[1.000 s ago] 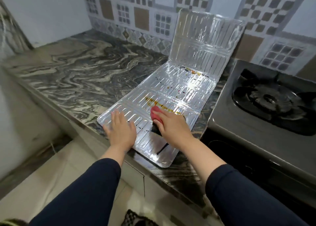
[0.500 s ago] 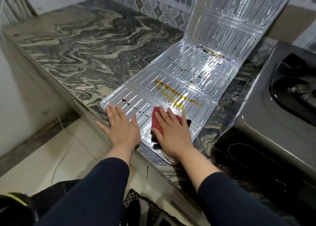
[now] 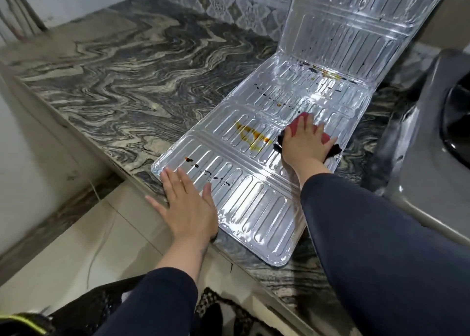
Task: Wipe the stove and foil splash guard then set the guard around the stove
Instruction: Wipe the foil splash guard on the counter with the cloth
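Note:
The ribbed foil splash guard (image 3: 254, 203) lies unfolded on the marble counter, its far panel leaning up against the tiled wall. Yellow-brown streaks and dark specks mark its middle panels. My right hand (image 3: 304, 142) presses a red cloth (image 3: 301, 122) flat on the middle panel, right of the yellow stain. My left hand (image 3: 187, 206) lies flat with fingers spread on the near left corner of the guard. The grey stove (image 3: 427, 173) with its black burner stands at the right edge of the view.
The marble counter (image 3: 122, 86) stretches away to the left and back. Its front edge runs diagonally under my left hand, with tiled floor below. A patterned tile wall (image 3: 229, 7) backs the counter.
My right hand has slid the red cloth away from me, from the near panel up to the middle panel and right of the yellow stain. My left hand stays on the near corner.

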Motion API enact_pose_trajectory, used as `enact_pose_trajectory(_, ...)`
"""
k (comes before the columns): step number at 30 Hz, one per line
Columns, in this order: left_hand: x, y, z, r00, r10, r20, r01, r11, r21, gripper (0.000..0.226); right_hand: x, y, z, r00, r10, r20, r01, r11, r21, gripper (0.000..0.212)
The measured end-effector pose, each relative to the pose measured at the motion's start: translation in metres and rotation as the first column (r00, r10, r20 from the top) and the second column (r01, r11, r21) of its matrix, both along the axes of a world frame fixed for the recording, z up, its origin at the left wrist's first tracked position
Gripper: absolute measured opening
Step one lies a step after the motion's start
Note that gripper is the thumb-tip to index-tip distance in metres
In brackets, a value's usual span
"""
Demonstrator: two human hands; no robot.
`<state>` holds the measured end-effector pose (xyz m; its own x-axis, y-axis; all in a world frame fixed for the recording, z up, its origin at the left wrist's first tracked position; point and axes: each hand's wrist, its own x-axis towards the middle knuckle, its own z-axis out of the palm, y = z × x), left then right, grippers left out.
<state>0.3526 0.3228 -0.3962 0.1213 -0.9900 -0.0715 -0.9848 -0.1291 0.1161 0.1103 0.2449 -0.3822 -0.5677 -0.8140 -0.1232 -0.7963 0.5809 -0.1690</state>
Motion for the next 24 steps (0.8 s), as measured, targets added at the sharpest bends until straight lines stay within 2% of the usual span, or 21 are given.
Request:
enact_pose_trajectory(3, -0.002, -0.001, -0.001, 0.999, 0.018, -0.03, -0.018, 1.0, -0.016, 0.07, 0.007, 0.007, 0.003, 0.996, 0.086, -0.012, -0.085, 0.996, 0.025, 0.06)
enact_pose_trajectory(6, -0.004, -0.001, -0.002, 0.998, 0.025, -0.049, -0.026, 1.0, -0.015, 0.07, 0.038, 0.043, 0.005, 0.962, 0.273, -0.027, -0.273, 0.962, 0.016, 0.059)
enact_pose_trajectory(14, 0.001, -0.001, 0.005, 0.992, 0.002, -0.124, 0.001, 1.0, 0.018, 0.07, 0.097, 0.114, 0.009, 0.749, 0.662, -0.03, -0.661, 0.75, 0.031, 0.059)
enact_pose_trajectory(17, 0.007, -0.001, 0.007, 0.981, -0.03, -0.191, 0.034, 0.999, 0.018, 0.069, 0.101, 0.115, 0.006, 0.727, 0.685, -0.048, -0.684, 0.729, 0.025, 0.061)
enact_pose_trajectory(19, 0.013, -0.006, 0.009, 0.974, -0.037, -0.222, 0.028, 0.999, -0.043, 0.066, 0.1, 0.113, 0.005, 0.732, 0.68, -0.043, -0.68, 0.733, 0.008, 0.06)
enact_pose_trajectory(21, 0.023, -0.022, 0.011, 0.977, -0.023, -0.211, 0.0, 0.994, -0.105, 0.064, 0.1, 0.113, 0.003, 0.734, 0.678, -0.047, -0.679, 0.734, -0.007, 0.059)
enact_pose_trajectory(24, 0.041, -0.057, 0.011, 0.985, -0.02, -0.174, 0.009, 0.998, -0.068, 0.064, 0.1, 0.114, 0.004, 0.739, 0.673, -0.039, -0.674, 0.739, -0.011, 0.059)
